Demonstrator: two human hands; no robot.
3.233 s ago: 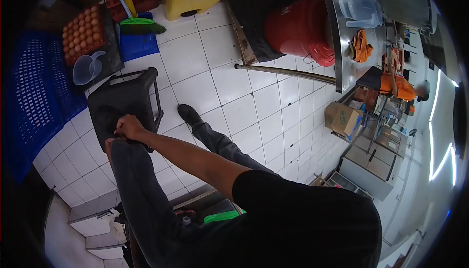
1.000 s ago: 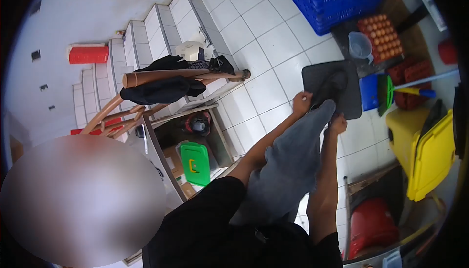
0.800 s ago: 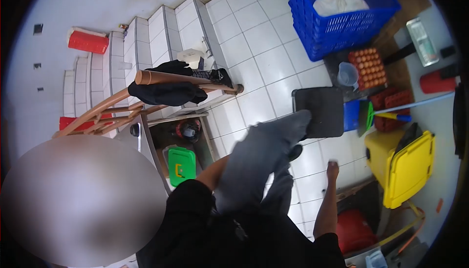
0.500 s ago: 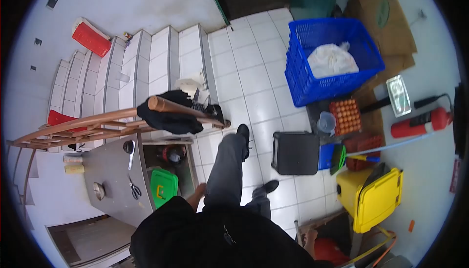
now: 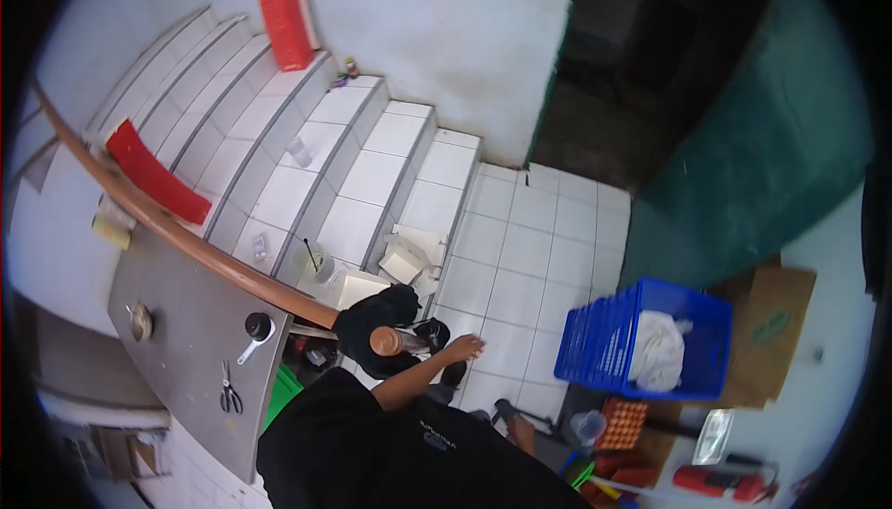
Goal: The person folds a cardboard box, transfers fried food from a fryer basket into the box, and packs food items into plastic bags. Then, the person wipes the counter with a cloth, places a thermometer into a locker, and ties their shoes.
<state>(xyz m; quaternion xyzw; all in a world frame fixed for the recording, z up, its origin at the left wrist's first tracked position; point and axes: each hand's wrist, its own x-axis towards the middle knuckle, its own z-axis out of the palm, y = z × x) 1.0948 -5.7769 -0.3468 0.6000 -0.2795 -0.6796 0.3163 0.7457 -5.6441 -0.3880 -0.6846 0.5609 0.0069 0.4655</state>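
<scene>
My left hand reaches forward past the end of the wooden handrail, over the white tiled floor. Its fingers are loosely spread and nothing shows in them. A black cloth hangs over the rail's end, just left of that hand. My right hand is low by my body, close to a dark stool and a black shoe. Its fingers are too small and blurred to make out whether they hold anything.
White tiled steps rise at left, with a clear cup and a white box on them. A grey table bears scissors. Blue crates, an egg tray and a fire extinguisher stand right. A dark doorway lies ahead.
My view has swung up and left toward the steps and doorway. My left hand has come up and forward beside the rail's end. The yellow bin has left the view.
</scene>
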